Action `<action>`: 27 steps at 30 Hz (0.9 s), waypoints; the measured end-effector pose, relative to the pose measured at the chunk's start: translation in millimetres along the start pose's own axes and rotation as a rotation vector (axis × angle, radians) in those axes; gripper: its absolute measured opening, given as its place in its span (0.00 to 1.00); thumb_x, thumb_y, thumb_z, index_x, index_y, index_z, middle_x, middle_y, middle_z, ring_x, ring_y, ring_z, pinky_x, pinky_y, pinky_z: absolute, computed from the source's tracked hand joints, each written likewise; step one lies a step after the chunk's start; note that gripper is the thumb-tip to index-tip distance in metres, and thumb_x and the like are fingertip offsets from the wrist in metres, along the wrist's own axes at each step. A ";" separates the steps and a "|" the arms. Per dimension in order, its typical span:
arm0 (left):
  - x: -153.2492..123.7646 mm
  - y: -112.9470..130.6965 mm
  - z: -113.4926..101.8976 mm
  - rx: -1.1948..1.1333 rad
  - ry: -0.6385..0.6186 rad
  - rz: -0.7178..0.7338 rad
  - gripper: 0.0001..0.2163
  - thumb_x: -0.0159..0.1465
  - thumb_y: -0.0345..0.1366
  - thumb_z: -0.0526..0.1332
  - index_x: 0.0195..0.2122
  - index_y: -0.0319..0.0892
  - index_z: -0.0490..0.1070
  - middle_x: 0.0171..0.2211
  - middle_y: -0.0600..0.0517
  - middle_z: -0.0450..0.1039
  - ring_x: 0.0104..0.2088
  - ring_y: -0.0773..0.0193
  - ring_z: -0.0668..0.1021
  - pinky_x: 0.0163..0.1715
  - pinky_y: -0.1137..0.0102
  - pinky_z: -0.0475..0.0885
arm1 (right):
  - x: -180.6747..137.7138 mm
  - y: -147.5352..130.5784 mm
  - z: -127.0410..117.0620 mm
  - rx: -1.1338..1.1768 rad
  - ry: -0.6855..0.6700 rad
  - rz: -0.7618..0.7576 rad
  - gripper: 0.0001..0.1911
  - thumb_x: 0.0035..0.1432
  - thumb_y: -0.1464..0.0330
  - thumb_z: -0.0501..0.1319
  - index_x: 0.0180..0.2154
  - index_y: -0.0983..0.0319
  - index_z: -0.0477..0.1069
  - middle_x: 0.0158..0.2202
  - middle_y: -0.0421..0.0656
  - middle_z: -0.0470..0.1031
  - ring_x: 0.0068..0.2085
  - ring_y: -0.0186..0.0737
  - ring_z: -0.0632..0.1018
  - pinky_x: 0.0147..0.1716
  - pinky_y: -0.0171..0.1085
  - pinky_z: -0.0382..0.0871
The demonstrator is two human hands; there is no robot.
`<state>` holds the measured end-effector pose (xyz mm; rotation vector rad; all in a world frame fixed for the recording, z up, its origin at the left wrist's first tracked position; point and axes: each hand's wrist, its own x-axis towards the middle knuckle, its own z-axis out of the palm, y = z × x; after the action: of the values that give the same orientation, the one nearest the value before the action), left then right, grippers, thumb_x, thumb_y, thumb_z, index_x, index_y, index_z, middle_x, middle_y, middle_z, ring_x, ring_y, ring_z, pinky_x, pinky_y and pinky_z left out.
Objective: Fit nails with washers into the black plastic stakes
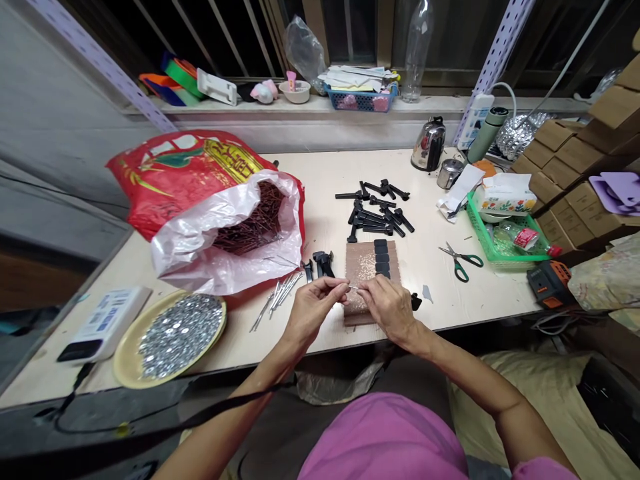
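My left hand is closed in a pinch at the left end of a thin silvery rod. My right hand is closed at its other end, and its fingers hide most of what they grip. Below both hands lies a brown wooden block strewn with pale specks, with a row of black pieces along its right side. A black part shows just beyond my right hand. Silvery rods lie left of my left hand, near several black parts.
A red bag of dark reddish rods stands at the left. A yellow bowl holds shiny metal pieces. Black T-shaped parts lie behind the block. Scissors, a green basket and a kettle are to the right.
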<state>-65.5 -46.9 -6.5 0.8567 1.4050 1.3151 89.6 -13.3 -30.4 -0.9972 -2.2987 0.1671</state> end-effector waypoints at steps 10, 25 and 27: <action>2.0 -1.2 5.6 -0.124 -0.073 -0.162 0.21 0.40 0.50 0.73 0.28 0.38 0.77 0.23 0.52 0.75 0.22 0.69 0.73 0.28 0.70 0.71 | 1.6 12.3 -7.7 0.335 -0.004 0.062 0.09 0.65 0.69 0.55 0.35 0.62 0.73 0.31 0.41 0.71 0.33 0.33 0.75 0.33 0.31 0.70; 3.6 -7.0 20.1 -0.187 0.018 -0.110 0.18 0.37 0.44 0.75 0.25 0.37 0.76 0.19 0.56 0.72 0.20 0.71 0.73 0.25 0.74 0.70 | -11.5 13.3 0.8 0.201 0.086 0.064 0.10 0.66 0.70 0.51 0.35 0.61 0.69 0.31 0.43 0.72 0.33 0.37 0.74 0.33 0.35 0.69; 3.9 -7.8 21.4 -0.182 0.028 -0.104 0.18 0.37 0.43 0.75 0.25 0.37 0.76 0.18 0.56 0.72 0.20 0.71 0.73 0.24 0.74 0.70 | -12.7 12.2 0.9 0.169 0.080 0.063 0.11 0.67 0.69 0.50 0.36 0.62 0.69 0.32 0.44 0.72 0.34 0.38 0.75 0.33 0.35 0.70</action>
<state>-45.1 -38.5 -13.2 0.6379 1.3106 1.3562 103.2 -13.5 -41.6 -0.9719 -2.1429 0.3355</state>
